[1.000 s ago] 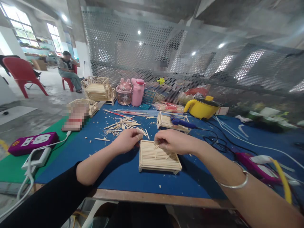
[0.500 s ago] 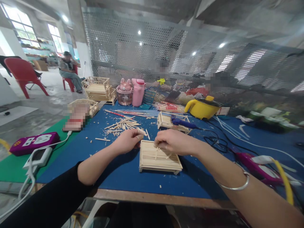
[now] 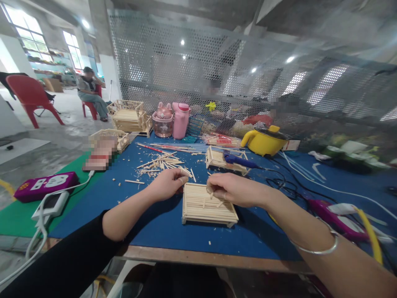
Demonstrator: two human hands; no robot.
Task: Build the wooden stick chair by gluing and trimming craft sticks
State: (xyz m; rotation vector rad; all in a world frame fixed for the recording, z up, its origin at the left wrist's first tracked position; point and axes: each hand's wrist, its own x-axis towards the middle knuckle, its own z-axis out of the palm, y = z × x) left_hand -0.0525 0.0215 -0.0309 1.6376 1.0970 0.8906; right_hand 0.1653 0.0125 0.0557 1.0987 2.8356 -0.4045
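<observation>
Your right hand (image 3: pixel 232 189) was over the little stick platform (image 3: pixel 204 213), thumb and fingers pinched on a short stick (image 3: pixel 211 195). Two more short pieces (image 3: pixel 204 203) lay on the slats just beside your fingertips. Your left hand (image 3: pixel 169 183) was at the platform's far left corner, fingers curled in against the thumb; honestly couldn't tell if you were gripping that corner or just parked next to it. The platform stood on its stubby legs on the blue mat (image 3: pixel 155 234), right in front of you.

Just past your left hand you had a messy heap of cut sticks (image 3: pixel 161 162). Behind the platform was another stick frame (image 3: pixel 214 157) with a blue tool (image 3: pixel 240 160) lying across it. Further back: a yellow pot (image 3: pixel 266 141), a pink bottle (image 3: pixel 180 122) and some bigger stick frames (image 3: pixel 127 114), then a perforated screen (image 3: pixel 173 74). Way off left, a person (image 3: pixel 89 91) sat on a red chair.
</observation>
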